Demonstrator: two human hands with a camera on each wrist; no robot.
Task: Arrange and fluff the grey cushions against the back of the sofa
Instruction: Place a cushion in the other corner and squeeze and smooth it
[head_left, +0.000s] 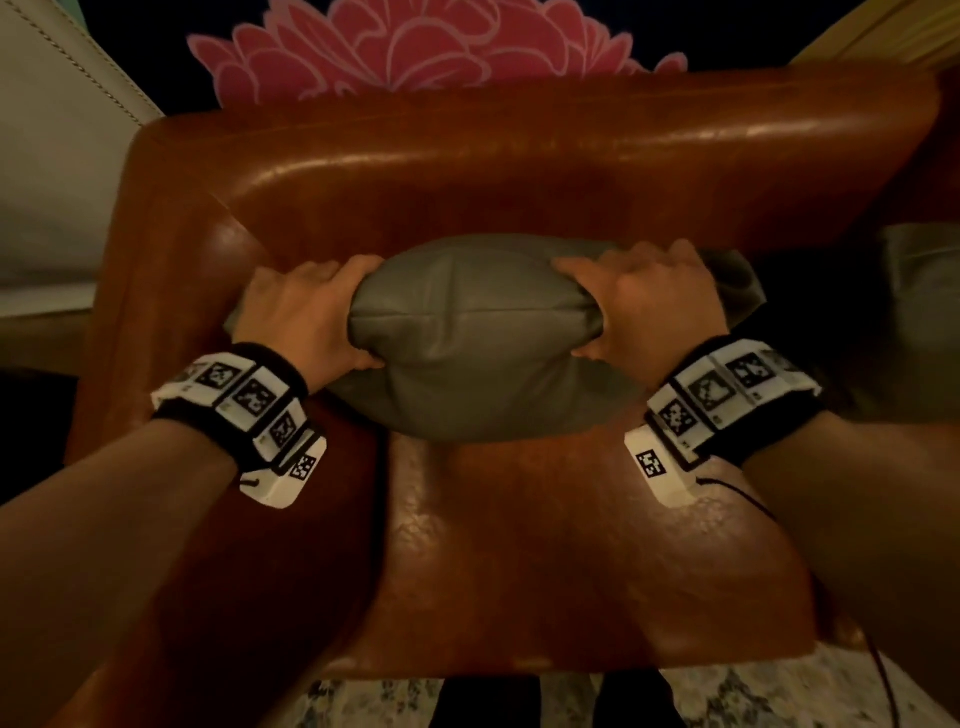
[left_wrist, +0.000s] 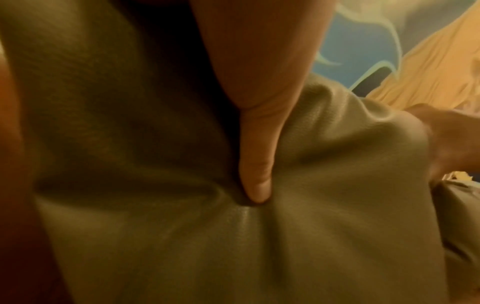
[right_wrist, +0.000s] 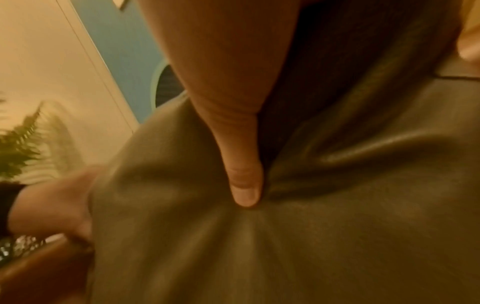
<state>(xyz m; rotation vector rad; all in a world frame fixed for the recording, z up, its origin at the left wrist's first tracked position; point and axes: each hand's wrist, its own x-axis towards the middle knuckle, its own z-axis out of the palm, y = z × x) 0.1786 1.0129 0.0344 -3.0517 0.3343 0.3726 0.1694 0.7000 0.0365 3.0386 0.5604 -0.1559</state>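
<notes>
Grey leather bulges between the person's two hands: one grey cushion is being squeezed from both ends, which looks like the fluffing step in progress. The left hand clutches the cushion's left end and the right hand its right end, each thumb dug deep into the cover while the fingers wrap over the top. Beyond the knuckles rises the sofa back in brown leather; the cushion sits on the seat, close to that back, though whether it touches I cannot tell. Past the right hand, at the picture's edge, a second grey cushion waits, seemingly not yet handled. So the job seems partway: shaping continues, placing remains.
</notes>
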